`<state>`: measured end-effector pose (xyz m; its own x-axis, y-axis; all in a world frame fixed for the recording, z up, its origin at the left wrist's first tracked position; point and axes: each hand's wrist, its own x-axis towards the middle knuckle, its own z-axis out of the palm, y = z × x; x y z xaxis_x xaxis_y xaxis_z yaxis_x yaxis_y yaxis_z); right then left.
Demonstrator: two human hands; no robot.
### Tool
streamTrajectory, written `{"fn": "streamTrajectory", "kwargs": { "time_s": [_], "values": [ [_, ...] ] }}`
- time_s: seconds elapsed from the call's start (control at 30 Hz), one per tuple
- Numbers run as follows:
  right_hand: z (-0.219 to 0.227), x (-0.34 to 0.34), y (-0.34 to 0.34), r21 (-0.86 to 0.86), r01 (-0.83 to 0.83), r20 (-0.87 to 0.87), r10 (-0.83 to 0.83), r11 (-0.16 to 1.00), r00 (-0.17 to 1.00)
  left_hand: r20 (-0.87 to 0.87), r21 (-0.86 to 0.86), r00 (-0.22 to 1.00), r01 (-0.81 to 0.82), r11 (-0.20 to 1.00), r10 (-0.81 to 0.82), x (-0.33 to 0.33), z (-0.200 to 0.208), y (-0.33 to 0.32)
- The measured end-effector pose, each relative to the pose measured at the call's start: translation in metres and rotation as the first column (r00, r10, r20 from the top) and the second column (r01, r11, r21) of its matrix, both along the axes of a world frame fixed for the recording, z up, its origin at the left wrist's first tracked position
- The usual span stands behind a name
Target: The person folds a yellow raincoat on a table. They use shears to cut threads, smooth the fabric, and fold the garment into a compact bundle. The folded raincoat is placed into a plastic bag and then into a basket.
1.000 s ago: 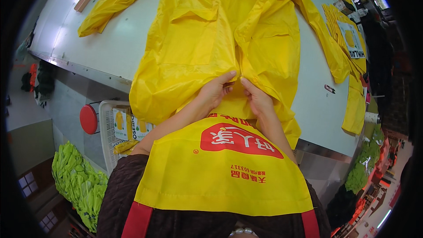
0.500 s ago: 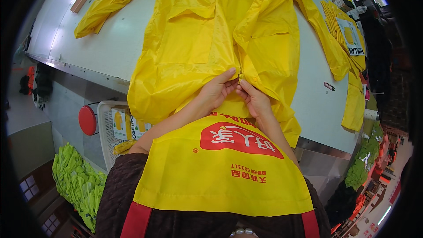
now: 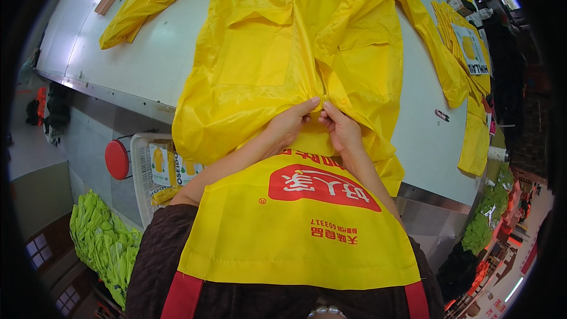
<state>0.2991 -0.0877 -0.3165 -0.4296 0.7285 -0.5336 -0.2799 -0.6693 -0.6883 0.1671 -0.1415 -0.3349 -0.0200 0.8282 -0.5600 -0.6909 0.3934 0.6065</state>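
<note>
A yellow raincoat (image 3: 257,53) with chest pockets lies spread on the table, its hem hanging over the near edge. Its front zipper (image 3: 323,90) runs down to the bottom, where both hands meet. My left hand (image 3: 290,121) is closed, thumb and fingers pinching the left front edge by the zipper's lower end. Close beside it, my right hand (image 3: 342,129) pinches the other front edge at the zipper's end. The fingertips nearly touch. Small parts of the zipper between them are hidden.
The white table (image 3: 147,77) holds a brown block (image 3: 108,0), small thread snips (image 3: 442,116) and a stack of yellow garments (image 3: 443,23) on the right. Left of me stand a red stool (image 3: 117,160), a white basket (image 3: 140,171) with packages, and a green heap (image 3: 103,242).
Both hands stay at the zipper's lower end. My left thumb has shifted slightly right and down, and my right fingertips have moved up a little. The raincoat's left front has shifted slightly.
</note>
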Motion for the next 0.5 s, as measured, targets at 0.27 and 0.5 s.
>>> {"fn": "streamTrajectory", "kwargs": {
  "time_s": [0.27,0.5],
  "values": [
    [0.054,0.0,-0.022,0.188,-0.617,0.459,0.487,0.764,0.743,0.104,-0.097,0.988,-0.104,0.99,0.114,0.001,-0.005,-0.002],
    [0.052,-0.007,0.02,0.439,-0.893,0.849,-0.28,-0.101,0.449,0.04,-0.092,0.983,-0.177,0.98,0.181,0.0,0.009,-0.004]
  ]
}}
